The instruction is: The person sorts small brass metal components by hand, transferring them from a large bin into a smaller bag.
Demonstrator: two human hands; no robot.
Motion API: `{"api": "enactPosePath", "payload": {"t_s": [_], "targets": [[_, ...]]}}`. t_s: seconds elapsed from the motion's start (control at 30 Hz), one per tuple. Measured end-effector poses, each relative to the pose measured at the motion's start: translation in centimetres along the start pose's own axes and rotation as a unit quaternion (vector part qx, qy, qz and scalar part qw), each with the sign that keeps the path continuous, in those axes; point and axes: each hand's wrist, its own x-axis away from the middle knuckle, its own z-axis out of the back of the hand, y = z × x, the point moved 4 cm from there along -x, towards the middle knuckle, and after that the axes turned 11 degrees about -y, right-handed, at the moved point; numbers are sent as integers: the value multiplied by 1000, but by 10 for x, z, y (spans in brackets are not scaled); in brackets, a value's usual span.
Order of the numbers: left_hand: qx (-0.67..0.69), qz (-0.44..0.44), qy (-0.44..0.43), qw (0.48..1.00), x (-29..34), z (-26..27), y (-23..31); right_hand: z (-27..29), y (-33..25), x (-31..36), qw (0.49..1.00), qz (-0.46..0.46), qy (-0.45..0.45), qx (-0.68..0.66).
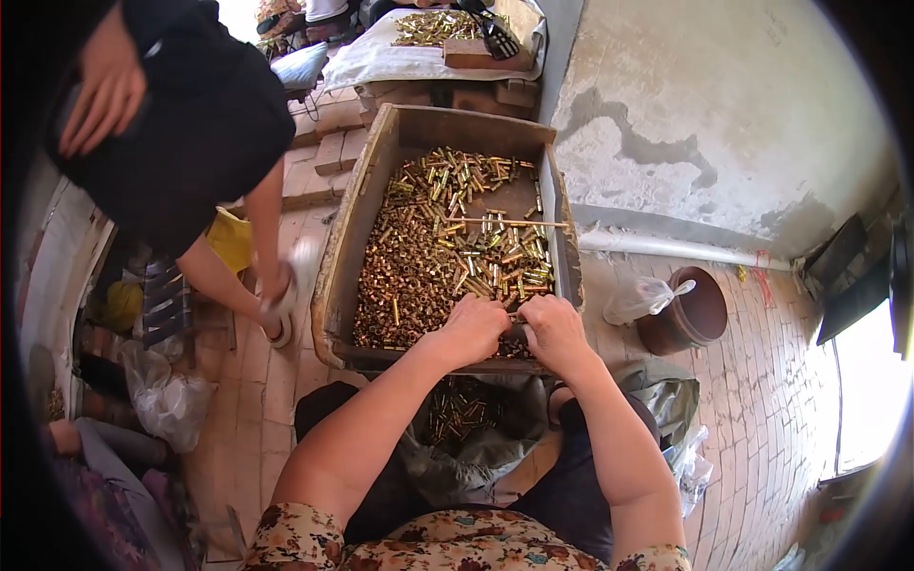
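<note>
A deep worn box (357, 214) stands in front of me, holding a heap of small copper-coloured metal pieces (405, 271) on the left. Longer shiny brass-coloured tubes (514, 252) lie on the right and toward the back. Across them rests a thin stick (509, 222). Both my hands meet at the box's near right part, over the pieces. My left hand (476, 330) is closed with its fingers curled in. Close beside it, my right hand (554, 330) is closed too. What they pinch is hidden by the fingers. Below, between my knees, an open sack (466, 466) contains similar metal tubes (465, 407).
At the left, a person in dark clothes (205, 114) stands near the box. A brown bucket (687, 314) with a plastic bag (643, 300) is at the right, before the wall (714, 114). Beyond the box, a cloth-covered surface (376, 62) bears more brass pieces and a brick (476, 54).
</note>
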Motion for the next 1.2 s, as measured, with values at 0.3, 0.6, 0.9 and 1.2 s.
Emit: {"api": "enactPosePath", "payload": {"t_s": [0.3, 0.6, 0.9, 1.2], "targets": [[-11, -9, -9, 1000, -3, 0, -2, 17, 8, 13, 957, -88, 95, -261], [-7, -22, 54, 998, 1, -3, -3, 19, 5, 24, 890, -162, 93, -415], [526, 21, 132, 840, 17, 26, -7, 21, 3, 29, 834, -179, 55, -519], [637, 41, 127, 759, 41, 34, -3, 28, -18, 27, 828, -129, 49, -544]]}}
